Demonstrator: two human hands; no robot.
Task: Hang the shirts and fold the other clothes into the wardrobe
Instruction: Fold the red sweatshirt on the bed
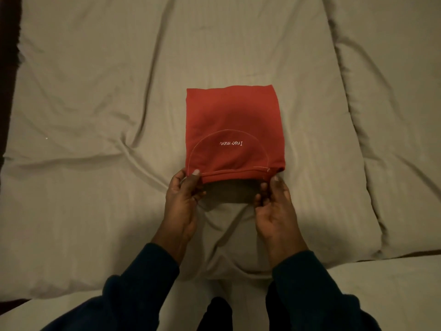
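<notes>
Head view, left hand (pixel 182 199) and right hand (pixel 274 204) pinching folded red garment (pixel 233 125) on bed (pixel 95 115)

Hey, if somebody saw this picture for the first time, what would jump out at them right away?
The folded red garment stands out first, bright against the beige bedding at the centre of the view, with white script and a stitched arc near its close edge. Next come the left hand and right hand, each pinching a near corner of it, dark sleeves below.
</notes>
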